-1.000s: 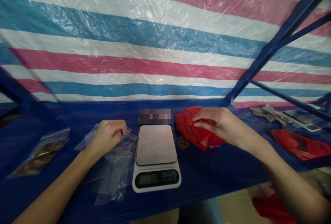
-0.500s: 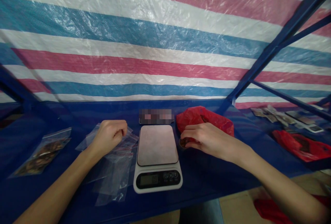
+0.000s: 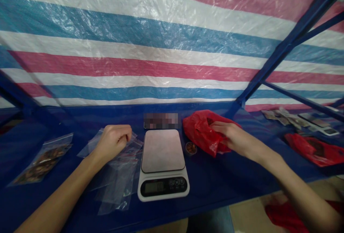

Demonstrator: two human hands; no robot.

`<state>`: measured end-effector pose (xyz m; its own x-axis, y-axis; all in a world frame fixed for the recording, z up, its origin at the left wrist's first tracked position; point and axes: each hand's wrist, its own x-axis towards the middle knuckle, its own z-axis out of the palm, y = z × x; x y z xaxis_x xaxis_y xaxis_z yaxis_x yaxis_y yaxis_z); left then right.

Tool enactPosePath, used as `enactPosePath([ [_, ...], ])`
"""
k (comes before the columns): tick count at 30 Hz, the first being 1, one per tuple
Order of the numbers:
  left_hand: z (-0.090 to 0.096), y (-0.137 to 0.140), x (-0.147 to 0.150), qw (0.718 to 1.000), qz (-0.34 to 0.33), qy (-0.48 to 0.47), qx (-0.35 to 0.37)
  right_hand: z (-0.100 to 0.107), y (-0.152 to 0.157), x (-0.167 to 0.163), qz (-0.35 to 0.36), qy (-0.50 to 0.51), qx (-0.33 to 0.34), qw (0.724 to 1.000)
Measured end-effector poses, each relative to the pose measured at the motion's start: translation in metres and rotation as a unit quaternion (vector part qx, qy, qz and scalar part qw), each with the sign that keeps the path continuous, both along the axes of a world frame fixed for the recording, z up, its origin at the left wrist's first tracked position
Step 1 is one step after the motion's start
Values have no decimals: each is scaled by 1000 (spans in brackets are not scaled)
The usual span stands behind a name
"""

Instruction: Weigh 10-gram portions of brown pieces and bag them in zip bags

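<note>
A white kitchen scale (image 3: 163, 166) stands in the middle of the blue table, with nothing on its pale plate. To its left, my left hand (image 3: 115, 138) rests as a loose fist over clear zip bags (image 3: 118, 182); nothing shows in its fingers. At the mouth of a red plastic bag (image 3: 200, 132), right of the scale, is my right hand (image 3: 231, 136). Its fingers are bent around the bag's edge, and the fingertips are partly hidden in the red film. A small round cup (image 3: 191, 148) of brown pieces sits between scale and bag.
A filled zip bag (image 3: 44, 161) of brown pieces lies at far left. Behind the scale is a blurred-out item (image 3: 161, 121). Blue metal bars (image 3: 268, 68) rise at the right, before a striped sheet (image 3: 150, 46). Another red bag (image 3: 317, 150) and scale (image 3: 319, 123) lie beyond.
My right hand has let go of the small cup and moved right to the red bag, whose front is now pulled forward. My left hand has stayed put.
</note>
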<state>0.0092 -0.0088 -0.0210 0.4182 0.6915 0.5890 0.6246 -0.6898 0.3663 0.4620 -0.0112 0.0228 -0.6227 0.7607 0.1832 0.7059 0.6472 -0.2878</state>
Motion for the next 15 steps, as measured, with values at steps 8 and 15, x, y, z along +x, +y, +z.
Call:
enactPosePath([
  [8, -2, 1, -1, 1000, 0, -2, 5, -9, 17, -19, -20, -111, -23, 993],
  [15, -3, 2, -1, 1000, -8, -12, -3, -2, 33, -24, -13, -108, -62, 992],
])
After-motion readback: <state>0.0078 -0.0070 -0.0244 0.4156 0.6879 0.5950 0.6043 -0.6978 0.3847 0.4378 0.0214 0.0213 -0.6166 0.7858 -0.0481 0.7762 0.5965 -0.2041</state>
